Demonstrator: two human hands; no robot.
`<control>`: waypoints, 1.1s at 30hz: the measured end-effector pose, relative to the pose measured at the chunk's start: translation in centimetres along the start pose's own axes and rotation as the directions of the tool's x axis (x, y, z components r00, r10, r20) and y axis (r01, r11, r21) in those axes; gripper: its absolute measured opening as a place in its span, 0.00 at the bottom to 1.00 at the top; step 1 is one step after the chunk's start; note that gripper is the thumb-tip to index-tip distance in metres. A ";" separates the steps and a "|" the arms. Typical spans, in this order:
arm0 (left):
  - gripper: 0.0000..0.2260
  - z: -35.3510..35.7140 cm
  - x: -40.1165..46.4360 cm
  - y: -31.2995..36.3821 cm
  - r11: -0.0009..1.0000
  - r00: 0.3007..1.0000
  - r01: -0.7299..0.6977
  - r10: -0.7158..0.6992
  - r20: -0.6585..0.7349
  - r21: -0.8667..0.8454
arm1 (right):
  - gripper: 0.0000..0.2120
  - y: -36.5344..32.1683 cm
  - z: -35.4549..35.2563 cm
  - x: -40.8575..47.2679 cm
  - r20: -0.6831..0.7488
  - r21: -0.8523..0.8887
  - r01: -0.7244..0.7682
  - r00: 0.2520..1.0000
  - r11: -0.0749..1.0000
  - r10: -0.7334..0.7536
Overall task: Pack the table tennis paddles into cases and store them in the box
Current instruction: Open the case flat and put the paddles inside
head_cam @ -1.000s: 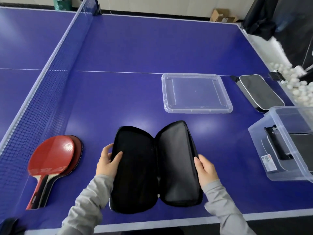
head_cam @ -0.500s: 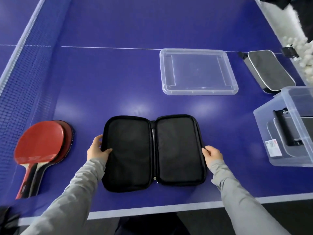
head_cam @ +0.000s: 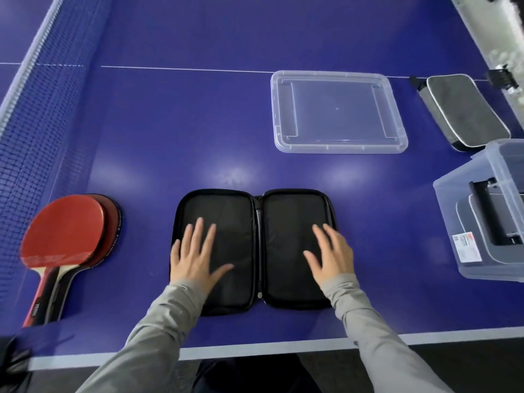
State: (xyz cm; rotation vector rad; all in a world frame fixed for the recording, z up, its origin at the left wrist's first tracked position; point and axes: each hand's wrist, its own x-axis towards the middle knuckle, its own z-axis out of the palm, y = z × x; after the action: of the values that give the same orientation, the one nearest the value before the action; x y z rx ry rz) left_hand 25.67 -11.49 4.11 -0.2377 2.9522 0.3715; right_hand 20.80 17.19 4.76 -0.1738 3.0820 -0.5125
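A black paddle case [head_cam: 289,211] lies unzipped and spread flat on the blue table near its front edge. My left hand [head_cam: 195,253] presses flat on the left half with fingers spread. My right hand [head_cam: 331,253] presses flat on the right half the same way. Two red paddles [head_cam: 62,234] lie stacked to the left of the case, handles toward me. A clear plastic box [head_cam: 453,231] stands at the right edge with zipped cases inside it. Another zipped grey case [head_cam: 465,112] lies behind the box.
The box's clear lid [head_cam: 337,112] lies upside down behind the open case. The net [head_cam: 37,117] runs along the left side, close to the paddles. A metal rail [head_cam: 493,38] with a black clamp borders the far right.
Both hands left the case's outer edges and moved onto its inner panels, pressing them flat. The case, half folded a second ago, now lies fully open on the table.
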 end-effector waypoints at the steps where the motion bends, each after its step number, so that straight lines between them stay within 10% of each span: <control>1: 0.44 0.6 -0.3 0.5 0.998 0.997 -0.041 0.038 0.067 0.044 | 0.30 -0.8 0.5 -0.1 0.091 -0.028 0.057 0.994 0.998 -0.054; 5: 0.43 2.5 -0.7 0.6 0.990 0.973 -0.039 0.006 0.232 0.138 | 0.33 -1.3 2.9 -0.8 0.384 -0.150 0.092 0.923 0.984 -0.028; 23: 0.37 1.0 -0.7 -1.4 0.991 0.959 -0.091 0.059 0.277 0.102 | 0.34 -1.3 2.9 -0.6 0.426 -0.270 0.098 0.904 0.958 0.028; 29: 0.25 -2.5 -2.9 -5.7 0.993 0.991 -0.116 0.117 -0.062 0.007 | 0.35 -1.9 1.7 -1.1 0.375 -0.221 0.054 0.927 0.974 0.033; 33: 0.26 -4.0 -5.7 -10.8 0.990 0.966 0.138 -0.144 -0.217 -0.040 | 0.36 -2.6 1.0 -1.7 0.357 -0.197 0.052 0.934 0.979 0.023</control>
State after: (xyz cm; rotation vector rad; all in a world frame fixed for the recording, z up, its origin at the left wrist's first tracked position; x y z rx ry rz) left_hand 32.55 -22.02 6.38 -0.5212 3.1220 0.3851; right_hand 22.77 14.57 4.61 -0.2603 2.7672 -0.1395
